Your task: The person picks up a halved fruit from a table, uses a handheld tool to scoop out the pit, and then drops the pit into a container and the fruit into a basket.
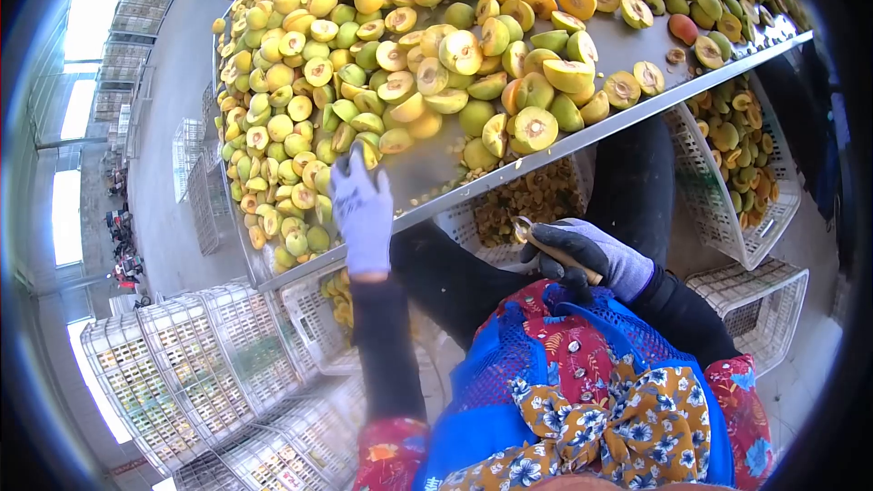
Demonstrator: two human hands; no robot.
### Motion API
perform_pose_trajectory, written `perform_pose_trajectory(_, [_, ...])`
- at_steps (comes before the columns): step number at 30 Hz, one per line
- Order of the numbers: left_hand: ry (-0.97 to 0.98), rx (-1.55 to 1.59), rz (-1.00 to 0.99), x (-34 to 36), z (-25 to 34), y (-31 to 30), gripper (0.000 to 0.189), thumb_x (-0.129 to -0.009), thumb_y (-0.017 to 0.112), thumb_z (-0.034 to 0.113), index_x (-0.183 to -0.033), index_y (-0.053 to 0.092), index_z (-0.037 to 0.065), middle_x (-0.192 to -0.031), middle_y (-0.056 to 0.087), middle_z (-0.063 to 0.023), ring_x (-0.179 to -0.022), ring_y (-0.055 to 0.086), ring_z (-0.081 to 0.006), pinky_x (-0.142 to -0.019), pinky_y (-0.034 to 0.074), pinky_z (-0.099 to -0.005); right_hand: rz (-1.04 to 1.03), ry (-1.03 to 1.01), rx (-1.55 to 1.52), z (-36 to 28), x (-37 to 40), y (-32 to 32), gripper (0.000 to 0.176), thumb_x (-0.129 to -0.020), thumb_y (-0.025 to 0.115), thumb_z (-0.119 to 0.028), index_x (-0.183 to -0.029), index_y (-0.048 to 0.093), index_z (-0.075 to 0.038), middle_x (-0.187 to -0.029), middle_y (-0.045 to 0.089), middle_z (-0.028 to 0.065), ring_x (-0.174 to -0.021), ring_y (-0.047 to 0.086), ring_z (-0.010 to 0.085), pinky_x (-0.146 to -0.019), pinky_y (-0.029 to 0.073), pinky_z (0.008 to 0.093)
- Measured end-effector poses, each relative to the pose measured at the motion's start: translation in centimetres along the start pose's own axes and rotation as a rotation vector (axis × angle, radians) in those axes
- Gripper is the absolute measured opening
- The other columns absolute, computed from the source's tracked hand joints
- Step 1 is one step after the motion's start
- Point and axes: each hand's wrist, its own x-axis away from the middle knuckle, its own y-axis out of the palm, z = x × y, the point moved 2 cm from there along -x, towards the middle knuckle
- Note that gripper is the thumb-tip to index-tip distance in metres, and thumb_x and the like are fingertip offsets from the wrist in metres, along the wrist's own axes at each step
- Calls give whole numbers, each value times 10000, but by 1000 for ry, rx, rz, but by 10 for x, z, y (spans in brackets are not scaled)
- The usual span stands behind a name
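My left hand [361, 214], in a pale lavender glove, reaches over the near edge of a metal table [427, 159]. Its fingers are apart, with the tips right at some halved yellow-green stone fruit [367, 124]; nothing shows held in it. Many halves, several with brown pits showing, are heaped across the table. Close to my lap, my right hand [600, 255], in a grey glove with dark fingers, is closed around the wooden handle of a pitting tool [568, 256]. The tool's small metal tip points up and left toward the table edge.
Below the table edge, a crate [462, 225] holds brown-yellow fruit scraps. A white crate of fruit halves [712, 184] stands at the right, above another crate [782, 295]. Stacked crates [186, 368] fill the lower left. My legs extend under the table.
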Motion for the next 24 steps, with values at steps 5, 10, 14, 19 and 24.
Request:
perform_pose_trajectory(5, [211,-131,-152,-35,1,61,455,-821,711,211,-1221,558,55,-1123,600,-195,-942,619,-327,-791,526,-415,129,-156,233,3,7,-12,408,-989,533,-423,-1067,596,-28,-640,579,19,-434,501,61,-401,383,196])
perform_pose_trajectory(10, [-493,1256,-518,14,16,40,441,-867,721,242,-1207,512,56,-962,605,-54,-737,600,-128,-583,508,-246,291,-373,650,-3,11,14,339,-995,537,-350,-992,557,-11,-665,597,62,-554,590,149,-513,458,300])
perform_pose_trajectory(14, [-616,1755,-653,57,42,36,420,-955,566,387,-1243,499,89,-1024,623,-118,-817,642,-218,-620,556,-323,402,-695,1223,-6,-1,36,258,-967,558,-229,-1067,502,2,-708,615,183,-655,647,354,-570,486,453])
perform_pose_trajectory(19, [-924,2209,-639,74,92,18,619,-978,449,567,-1231,496,5,-1094,619,-203,-1012,636,-321,-902,547,-446,443,-815,1322,-7,-1,49,316,-949,584,-248,-1041,470,31,-644,590,162,-578,632,361,-473,468,442])
perform_pose_trajectory(24, [-463,1719,-445,94,102,14,488,-1047,350,430,-1170,497,-19,-1176,604,-213,-1094,618,-348,-947,516,-437,531,-775,1324,4,-3,51,311,-953,577,-239,-1049,466,36,-591,576,147,-515,613,346,-443,457,440])
